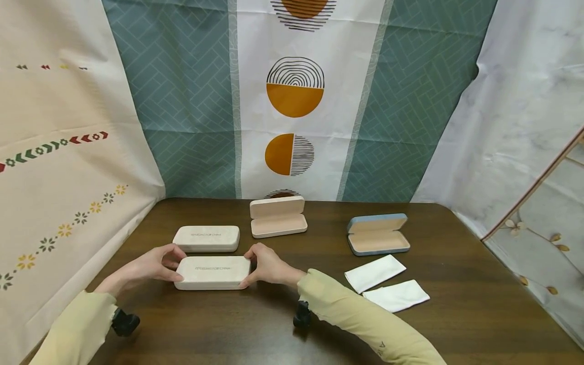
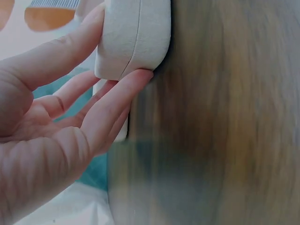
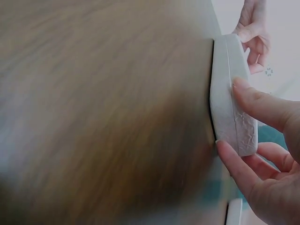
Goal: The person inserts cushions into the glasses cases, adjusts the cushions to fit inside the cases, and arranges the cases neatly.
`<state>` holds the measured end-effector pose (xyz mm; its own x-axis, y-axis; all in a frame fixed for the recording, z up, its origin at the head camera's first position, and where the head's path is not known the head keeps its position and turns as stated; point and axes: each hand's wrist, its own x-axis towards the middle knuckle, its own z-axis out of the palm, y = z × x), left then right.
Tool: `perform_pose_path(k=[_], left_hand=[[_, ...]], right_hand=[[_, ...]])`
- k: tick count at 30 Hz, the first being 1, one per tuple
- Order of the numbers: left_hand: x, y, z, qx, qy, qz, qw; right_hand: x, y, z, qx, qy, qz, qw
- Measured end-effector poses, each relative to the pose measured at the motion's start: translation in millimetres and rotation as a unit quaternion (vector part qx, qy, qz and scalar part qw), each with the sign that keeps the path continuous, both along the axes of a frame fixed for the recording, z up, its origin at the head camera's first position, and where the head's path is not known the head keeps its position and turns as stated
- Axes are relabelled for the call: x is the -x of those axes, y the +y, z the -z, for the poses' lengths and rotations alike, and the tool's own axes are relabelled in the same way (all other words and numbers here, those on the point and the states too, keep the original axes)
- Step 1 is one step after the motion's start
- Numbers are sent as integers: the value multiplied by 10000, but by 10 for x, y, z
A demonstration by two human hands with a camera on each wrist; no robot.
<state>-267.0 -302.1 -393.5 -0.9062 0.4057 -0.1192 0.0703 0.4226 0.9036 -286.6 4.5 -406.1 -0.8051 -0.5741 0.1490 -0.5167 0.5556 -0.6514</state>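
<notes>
A closed off-white glasses case (image 1: 213,274) with faint lettering on its lid lies near the front left of the table. My left hand (image 1: 157,266) grips its left end between thumb and fingers. At the opposite end my right hand (image 1: 269,267) pinches the same case. The left wrist view shows the left thumb on the lid of the case (image 2: 133,40), with a fingertip at its lower edge. In the right wrist view the right thumb presses the side of the case (image 3: 229,98) and a fingertip sits at its bottom corner.
A second closed off-white case (image 1: 207,239) lies just behind. Farther back stands an open off-white case (image 1: 279,223) with a pinkish lining. To the right are an open blue case (image 1: 378,242) and two white cloths (image 1: 375,274). Fabric hangs behind the brown table (image 1: 219,329).
</notes>
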Motion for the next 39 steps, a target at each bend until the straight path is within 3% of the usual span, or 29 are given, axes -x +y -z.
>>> perform_pose_path(k=[11, 15, 30, 39], left_hand=[[-54, -300, -36, 449, 348, -1, 9984], [-59, -361, -63, 549, 293, -58, 9980], [-72, -403, -61, 431, 111, 23, 9990], [-93, -391, -87, 496, 180, -34, 9986]], right_hand=[[-25, -353, 15, -62, 111, -33, 9999], [-20, -432, 11, -70, 196, -16, 9998], [-51, -463, 37, 4, 113, 32, 9999], [-49, -454, 17, -28, 129, -50, 9999]])
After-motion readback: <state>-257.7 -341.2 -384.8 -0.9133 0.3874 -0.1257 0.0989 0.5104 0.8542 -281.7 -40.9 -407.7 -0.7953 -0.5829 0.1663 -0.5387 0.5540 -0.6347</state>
